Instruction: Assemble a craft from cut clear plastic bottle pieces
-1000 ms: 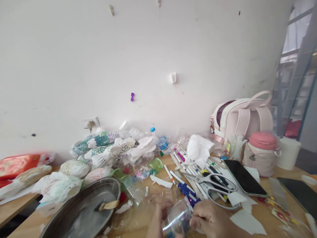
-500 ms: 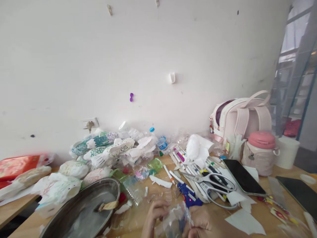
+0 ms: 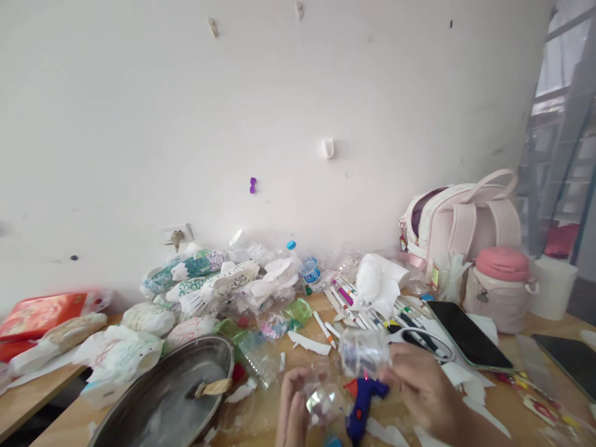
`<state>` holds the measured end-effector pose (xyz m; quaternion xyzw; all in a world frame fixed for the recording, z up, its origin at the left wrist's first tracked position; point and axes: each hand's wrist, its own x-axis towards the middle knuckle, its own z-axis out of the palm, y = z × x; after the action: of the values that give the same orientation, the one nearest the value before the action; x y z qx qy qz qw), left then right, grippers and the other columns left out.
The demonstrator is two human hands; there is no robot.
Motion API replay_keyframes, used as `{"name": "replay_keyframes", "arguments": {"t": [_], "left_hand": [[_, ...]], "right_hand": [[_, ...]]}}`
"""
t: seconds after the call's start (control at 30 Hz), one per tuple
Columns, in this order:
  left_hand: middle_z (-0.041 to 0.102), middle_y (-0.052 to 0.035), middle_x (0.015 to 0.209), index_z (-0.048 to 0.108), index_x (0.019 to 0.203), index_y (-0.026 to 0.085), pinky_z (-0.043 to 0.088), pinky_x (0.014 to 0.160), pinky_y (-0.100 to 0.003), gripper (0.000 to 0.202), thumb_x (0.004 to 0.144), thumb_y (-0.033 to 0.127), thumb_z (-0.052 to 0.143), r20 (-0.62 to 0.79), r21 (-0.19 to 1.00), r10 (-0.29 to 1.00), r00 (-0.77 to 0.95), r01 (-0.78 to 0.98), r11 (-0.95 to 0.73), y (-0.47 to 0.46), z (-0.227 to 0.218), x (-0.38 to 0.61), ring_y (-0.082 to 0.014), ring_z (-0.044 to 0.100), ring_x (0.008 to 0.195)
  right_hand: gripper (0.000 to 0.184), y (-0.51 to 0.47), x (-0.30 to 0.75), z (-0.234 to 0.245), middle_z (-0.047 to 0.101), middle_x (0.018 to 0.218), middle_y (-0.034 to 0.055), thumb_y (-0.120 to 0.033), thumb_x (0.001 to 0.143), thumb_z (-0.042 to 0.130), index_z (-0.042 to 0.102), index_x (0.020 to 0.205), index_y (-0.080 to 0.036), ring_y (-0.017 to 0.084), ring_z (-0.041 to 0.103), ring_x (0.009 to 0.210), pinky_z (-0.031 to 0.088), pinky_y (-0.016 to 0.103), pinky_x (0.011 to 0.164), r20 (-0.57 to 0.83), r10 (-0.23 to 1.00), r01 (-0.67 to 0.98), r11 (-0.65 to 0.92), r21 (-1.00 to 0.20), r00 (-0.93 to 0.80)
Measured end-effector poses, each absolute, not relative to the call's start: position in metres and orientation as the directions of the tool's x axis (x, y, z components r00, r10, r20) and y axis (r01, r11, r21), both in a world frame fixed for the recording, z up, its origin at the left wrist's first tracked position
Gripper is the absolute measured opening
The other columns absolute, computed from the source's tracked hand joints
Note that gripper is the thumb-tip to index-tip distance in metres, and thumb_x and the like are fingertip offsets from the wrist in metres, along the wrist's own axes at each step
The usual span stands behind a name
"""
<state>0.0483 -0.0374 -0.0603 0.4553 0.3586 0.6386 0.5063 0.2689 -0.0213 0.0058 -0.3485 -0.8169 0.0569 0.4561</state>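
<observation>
The right hand has lifted one clear plastic piece away; the left hand holds the other piece. The two are apart, with the glue gun lying between them.

Two bare hands; no sleeves visible

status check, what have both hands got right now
Left hand on a clear plastic piece. Right hand lifting a second clear piece. Blue glue gun lies between them.
</observation>
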Motion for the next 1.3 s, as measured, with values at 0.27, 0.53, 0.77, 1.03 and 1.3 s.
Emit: {"name": "replay_keyframes", "arguments": {"t": [0.27,0.53,0.77,1.03,1.3], "left_hand": [[0.065,-0.0079,0.112,0.052,0.115,0.024,0.050,0.085,-0.036,0.033,0.085,0.038,0.052,0.606,0.772,0.795,0.024,0.225,-0.595,-0.033,-0.060,0.042,-0.0236,0.062,0.100],[0.054,-0.0231,0.134,0.033,0.133,0.017,0.052,0.091,-0.051,0.065,0.073,0.016,0.059,0.592,0.394,0.710,0.381,0.632,-0.667,-0.036,-0.067,0.038,-0.0346,0.054,0.122],[0.071,-0.0127,0.116,0.055,0.123,0.027,0.055,0.080,-0.041,0.050,0.074,0.017,0.059,0.574,-0.250,0.602,0.555,0.819,-0.516,-0.034,-0.054,0.037,-0.0315,0.069,0.099],[0.079,-0.0089,0.091,0.067,0.087,0.026,0.043,0.076,-0.039,0.034,0.086,0.048,0.041,0.789,-0.322,0.367,0.493,0.840,-0.436,-0.032,-0.060,0.050,-0.0256,0.070,0.080],[0.080,-0.0008,0.078,0.062,0.068,0.023,0.043,0.078,-0.033,0.045,0.093,0.041,0.029,0.887,-0.213,0.261,0.382,0.838,-0.502,-0.032,-0.041,0.061,-0.0173,0.072,0.072]], "right_hand": [[0.040,0.052,0.265,0.063,0.052,0.051,-0.0017,-0.037,0.091,0.043,0.045,0.054,-0.020,0.015,0.050,0.051,0.030,0.026,0.050,0.184,0.969,0.853,0.235,-0.466,-0.166],[0.023,0.123,0.238,0.059,0.066,0.089,0.0027,-0.034,0.094,0.054,0.063,0.089,-0.013,0.017,0.064,0.080,0.053,0.035,0.074,0.106,0.970,0.951,0.237,-0.196,-0.220],[0.021,0.142,0.196,0.090,0.062,0.115,0.0079,-0.029,0.093,0.056,0.062,0.107,-0.014,0.026,0.053,0.114,0.036,0.051,0.101,0.311,0.854,0.908,0.403,0.112,-0.417],[0.041,0.186,0.136,0.110,0.038,0.145,0.0107,-0.023,0.094,0.054,0.045,0.133,-0.017,0.030,0.030,0.135,0.023,0.056,0.109,0.408,0.757,0.859,0.468,0.205,-0.510],[0.029,0.216,0.118,0.108,0.051,0.131,0.0092,-0.026,0.093,0.057,0.055,0.120,-0.017,0.027,0.051,0.117,0.043,0.050,0.096,0.347,0.795,0.866,0.481,0.139,-0.498]]}}
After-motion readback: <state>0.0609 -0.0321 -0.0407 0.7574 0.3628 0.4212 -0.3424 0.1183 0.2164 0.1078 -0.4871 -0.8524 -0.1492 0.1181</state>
